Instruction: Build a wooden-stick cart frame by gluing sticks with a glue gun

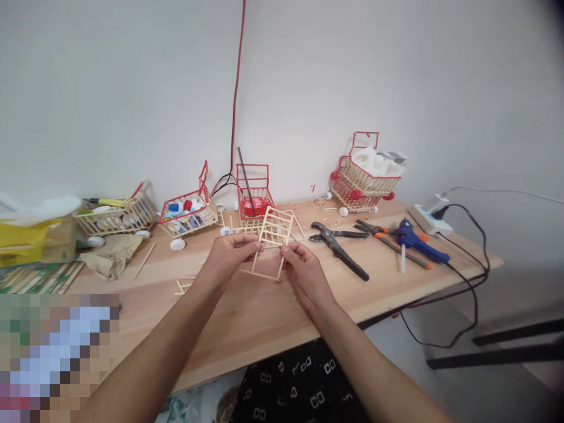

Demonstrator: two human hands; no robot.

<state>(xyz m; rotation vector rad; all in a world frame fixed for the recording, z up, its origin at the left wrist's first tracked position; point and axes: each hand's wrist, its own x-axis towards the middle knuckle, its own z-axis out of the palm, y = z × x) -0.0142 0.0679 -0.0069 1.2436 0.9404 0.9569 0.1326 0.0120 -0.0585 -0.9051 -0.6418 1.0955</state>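
Observation:
Between both hands a small wooden stick frame (277, 230), with several crossbars in its upper part, is held up over the table. My left hand (233, 254) pinches its left side, thumb and fingertips together. On the opposite side my right hand (304, 267) grips the right stick between thumb and fingers. Just behind the frame stands a miniature stick shopping cart with a red handle (252, 166) and a red dish (254, 206) in it. Part of that cart is hidden by the frame and hands.
Other small stick carts stand along the wall, left (117, 218), centre-left (189, 218) and right (368, 182). Black cutters (339, 247), orange-handled pliers (403, 249) and a blue glue gun (420, 244) lie to the right. A power strip (434, 220) trails cables off the wooden table (247, 329).

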